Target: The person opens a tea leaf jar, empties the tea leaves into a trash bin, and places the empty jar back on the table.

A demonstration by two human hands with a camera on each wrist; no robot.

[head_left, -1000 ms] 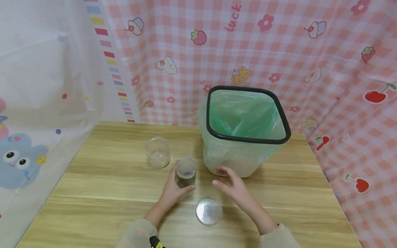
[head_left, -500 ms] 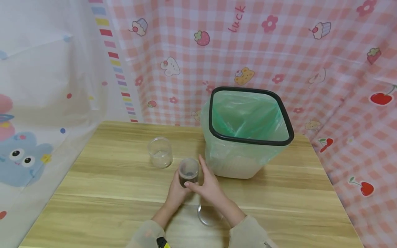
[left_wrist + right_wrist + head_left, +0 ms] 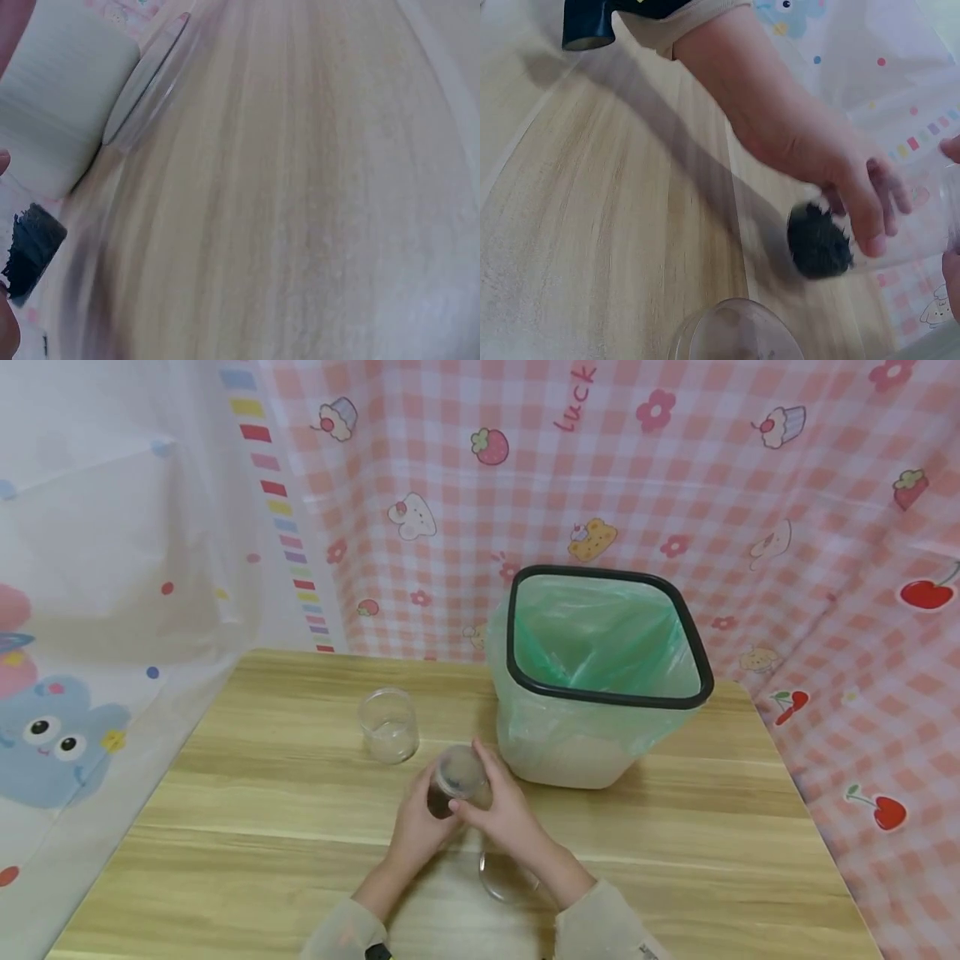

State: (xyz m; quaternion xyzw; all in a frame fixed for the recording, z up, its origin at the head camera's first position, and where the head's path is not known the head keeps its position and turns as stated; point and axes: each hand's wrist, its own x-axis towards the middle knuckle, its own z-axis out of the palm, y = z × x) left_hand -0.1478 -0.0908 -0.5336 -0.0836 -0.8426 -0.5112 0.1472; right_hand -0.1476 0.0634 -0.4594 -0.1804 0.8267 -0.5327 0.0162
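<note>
A clear cylindrical jar (image 3: 461, 772) with a dark, ragged-edged mass (image 3: 817, 241) at its bottom end is between both hands. My left hand (image 3: 420, 828) grips its lower part from the left, fingers curled round it. From the right, my right hand (image 3: 512, 815) holds the upper part, with the thumb on the near side. The jar is tilted in the right wrist view, its dark end toward the tabletop. A clear round lid (image 3: 491, 887) lies flat below my right wrist, which partly hides it. In the left wrist view the dark mass (image 3: 34, 251) shows at the left edge.
Behind the hands, to the left, stands an open clear cup (image 3: 388, 727). A white bin (image 3: 570, 760) with a green liner (image 3: 600, 643) and black rim stands at the back right. The wooden table (image 3: 247, 827) meets patterned cloth (image 3: 420, 443) behind.
My right hand has come left from beside the bin and taken hold of the jar, which my left hand held throughout. The jar has gone from upright to tilted.
</note>
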